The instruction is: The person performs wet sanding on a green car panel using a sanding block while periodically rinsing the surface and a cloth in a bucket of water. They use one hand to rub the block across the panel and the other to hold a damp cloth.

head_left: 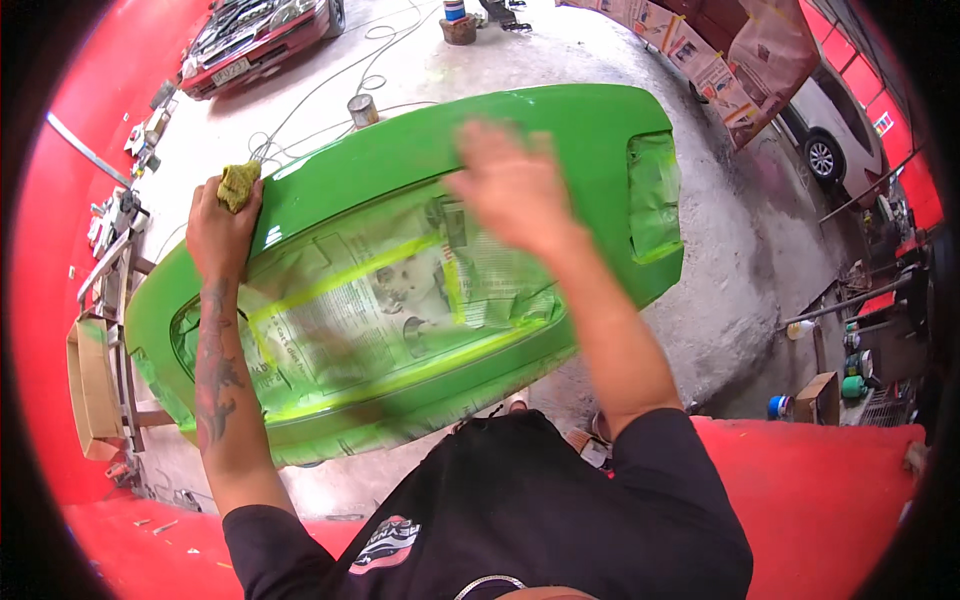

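Note:
A green painted car panel (380, 130) spans the middle of the head view, its recessed centre masked with paint-misted newspaper (370, 300) and yellow-green tape. A smaller masked recess (652, 195) sits at its right end. My left hand (222, 225) grips a crumpled yellow cloth (240, 182) by the panel's upper left edge. My right hand (510, 190) is over the upper band of the panel, fingers spread and smeared by motion; whether it touches the paint I cannot tell.
A red car (250, 50) stands at the back left, a white car (840, 120) at the right beside paper-masked parts (730, 60). A metal can (363, 108) and hoses lie on the floor beyond the panel. A wooden frame and cardboard (95, 390) are at left, assorted cans (855, 385) at right.

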The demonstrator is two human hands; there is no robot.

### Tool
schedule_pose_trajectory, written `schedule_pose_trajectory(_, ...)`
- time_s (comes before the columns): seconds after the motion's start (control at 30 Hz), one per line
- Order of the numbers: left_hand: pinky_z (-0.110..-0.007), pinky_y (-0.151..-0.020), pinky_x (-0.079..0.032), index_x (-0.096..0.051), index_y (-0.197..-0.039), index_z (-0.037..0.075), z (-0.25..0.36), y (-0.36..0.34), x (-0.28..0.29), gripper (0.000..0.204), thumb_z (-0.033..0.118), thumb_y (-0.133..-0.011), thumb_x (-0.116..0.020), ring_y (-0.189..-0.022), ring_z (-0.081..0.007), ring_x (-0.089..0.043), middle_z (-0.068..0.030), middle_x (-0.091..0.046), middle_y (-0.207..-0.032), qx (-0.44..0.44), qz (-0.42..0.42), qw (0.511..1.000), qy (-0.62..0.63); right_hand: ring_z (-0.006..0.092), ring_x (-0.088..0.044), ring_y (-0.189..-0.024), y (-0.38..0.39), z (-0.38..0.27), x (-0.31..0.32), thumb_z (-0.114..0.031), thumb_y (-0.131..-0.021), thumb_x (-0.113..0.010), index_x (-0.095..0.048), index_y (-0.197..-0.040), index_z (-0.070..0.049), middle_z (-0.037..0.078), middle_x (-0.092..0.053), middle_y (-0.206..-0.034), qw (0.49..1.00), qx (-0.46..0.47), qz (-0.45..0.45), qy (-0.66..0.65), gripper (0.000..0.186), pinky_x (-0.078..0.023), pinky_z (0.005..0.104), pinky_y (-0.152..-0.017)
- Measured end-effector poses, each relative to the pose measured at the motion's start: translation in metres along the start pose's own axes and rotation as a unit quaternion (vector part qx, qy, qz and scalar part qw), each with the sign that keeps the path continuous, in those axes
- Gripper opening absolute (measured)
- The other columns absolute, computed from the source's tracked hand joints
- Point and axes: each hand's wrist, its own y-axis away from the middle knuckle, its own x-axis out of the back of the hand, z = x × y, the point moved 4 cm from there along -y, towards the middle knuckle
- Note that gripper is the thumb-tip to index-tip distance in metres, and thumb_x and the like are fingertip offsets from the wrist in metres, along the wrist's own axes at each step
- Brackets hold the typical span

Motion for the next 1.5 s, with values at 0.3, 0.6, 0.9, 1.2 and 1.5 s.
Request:
schedule_pose_trajectory(0.3,-0.043,-0.076,-0.054,-0.068,-0.109,0.008,0.016,-0.007,-0.003,0.047,0.047,-0.083,-0.077,-0.091,-0.0331,-0.068,-0.0118,-0.068,-0.104,0.004,-0.028,0.999,-0.020,0.0305,-0.034,-0.147,0.011,-0.089,-0.017,-0.048,-0.103,-0.039,-0.040,-0.150,-0.003,0.016,-0.038,-0.158,0.992,0.072,0.099,0.024,0.065,-0.021,0.0582,-0.119)
schedule_pose_trajectory(0.6,-0.045,-0.079,-0.055,-0.070,-0.110,0.010,-0.160,0.001,0.033,0.049,0.050,-0.082,-0.077,-0.091,-0.0345,-0.069,-0.0142,-0.070,-0.101,0.057,-0.001,0.998,-0.014,0.0314,-0.036,-0.146,0.036,0.046,0.006,-0.046,-0.103,-0.041,-0.039,-0.152,-0.005,0.016,-0.033,-0.161,0.995,-0.077,0.033,0.061,0.064,-0.025,0.0577,-0.118)
schedule_pose_trajectory(0.9,-0.040,-0.085,-0.054,-0.070,-0.115,0.005,-0.226,0.018,0.045,0.052,0.047,-0.084,-0.077,-0.098,-0.0329,-0.068,-0.0178,-0.069,-0.107,0.099,-0.010,0.995,-0.025,0.0316,-0.037,-0.146,-0.003,-0.220,-0.029,-0.044,-0.100,-0.049,-0.037,-0.152,-0.004,0.013,-0.037,-0.160,0.976,0.201,0.076,0.043,0.067,-0.025,0.0584,-0.117)
schedule_pose_trajectory(1.2,-0.045,-0.081,-0.055,-0.070,-0.106,0.012,-0.226,0.023,0.056,0.048,0.054,-0.082,-0.073,-0.096,-0.0329,-0.068,-0.0125,-0.067,-0.103,0.086,-0.015,0.996,-0.033,0.0267,-0.031,-0.150,0.018,-0.126,-0.018,-0.038,-0.100,-0.049,-0.033,-0.156,-0.009,0.011,-0.031,-0.163,0.995,0.056,0.037,0.080,0.065,-0.020,0.0570,-0.120)
schedule_pose_trajectory(1.5,-0.046,-0.085,-0.053,-0.069,-0.110,0.011,-0.204,0.011,0.061,0.051,0.053,-0.082,-0.073,-0.100,-0.0338,-0.066,-0.0126,-0.068,-0.106,0.101,-0.071,0.992,-0.029,0.0305,-0.030,-0.150,-0.009,-0.328,-0.052,-0.038,-0.098,-0.052,-0.034,-0.155,-0.007,0.012,-0.032,-0.163,0.966,0.241,0.077,0.057,0.067,-0.023,0.0600,-0.118)
